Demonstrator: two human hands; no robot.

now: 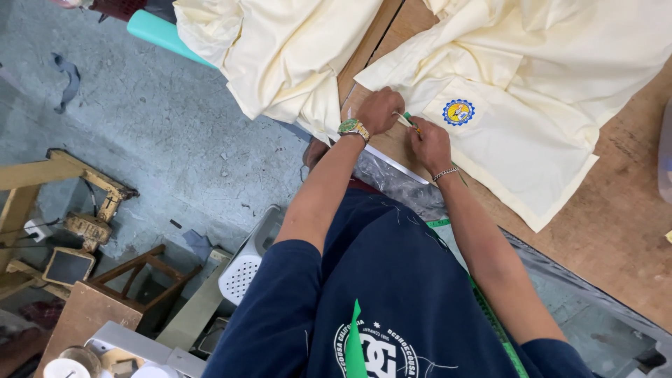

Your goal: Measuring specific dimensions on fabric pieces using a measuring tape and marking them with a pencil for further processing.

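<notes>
Closest in, a navy t-shirt [392, 294] is filling the bottom of the view, with a green measuring tape [490, 315] hanging down it toward 5 o'clock. Moving up, the left hand [379, 110], wearing a gold watch [353, 128], is curling closed on the hem of a pale yellow shirt [532, 91], and the right hand [429, 143], just at its 4 o'clock, is pinching a small green-handled tool [407, 120] against the same edge. The shirt is lying on a wooden table [623, 217], its round blue-and-yellow badge [458, 111] sitting at 3 o'clock of the hands. More yellow fabric [280, 49] is draping off the table at 11 o'clock. Way off at 8 o'clock, a white plastic chair [245, 269] and wooden frames [63, 175] are crowding the concrete floor [161, 119].
</notes>
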